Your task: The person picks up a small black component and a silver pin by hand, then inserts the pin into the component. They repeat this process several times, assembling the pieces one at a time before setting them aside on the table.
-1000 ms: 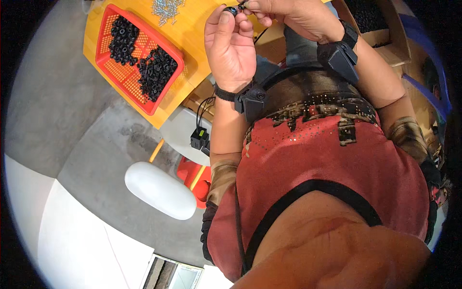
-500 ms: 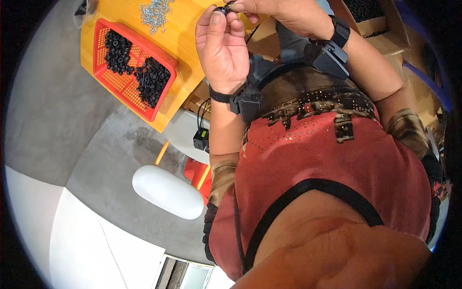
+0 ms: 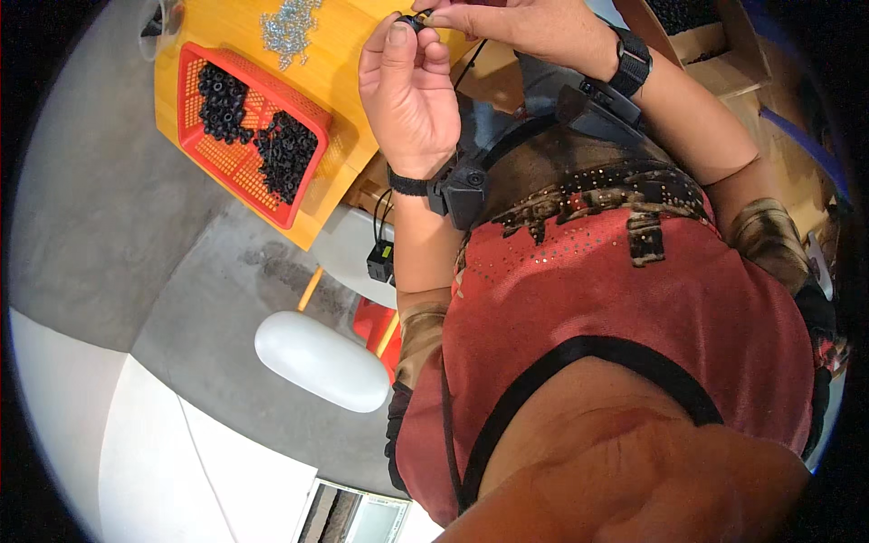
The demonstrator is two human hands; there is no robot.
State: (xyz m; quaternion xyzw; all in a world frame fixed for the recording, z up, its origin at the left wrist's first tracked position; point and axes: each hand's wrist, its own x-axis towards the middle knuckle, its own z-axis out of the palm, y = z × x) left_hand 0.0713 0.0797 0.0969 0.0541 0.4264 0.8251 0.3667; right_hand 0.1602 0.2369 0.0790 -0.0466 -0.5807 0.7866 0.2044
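My left hand, palm turned up, pinches a small black round part between thumb and fingers above the yellow table's edge. From the right, my right hand reaches to the same part. Its thumb and fingertips are pressed together at the part's right side; whatever they grip is too small to name. To the left of my hands, a red plastic basket holds two heaps of parts: black ring-like pieces and smaller black pieces. Small shiny clear or metal pieces lie loose beyond it.
The yellow table ends in a corner below the basket. A white rounded stool seat stands lower left on grey floor. At upper right are cardboard boxes with dark contents. A small black device with cables hangs beside my left forearm.
Both hands have shifted slightly left, still together at the black part. My right wrist has turned a little. The basket and stool appear slightly displaced in the picture.
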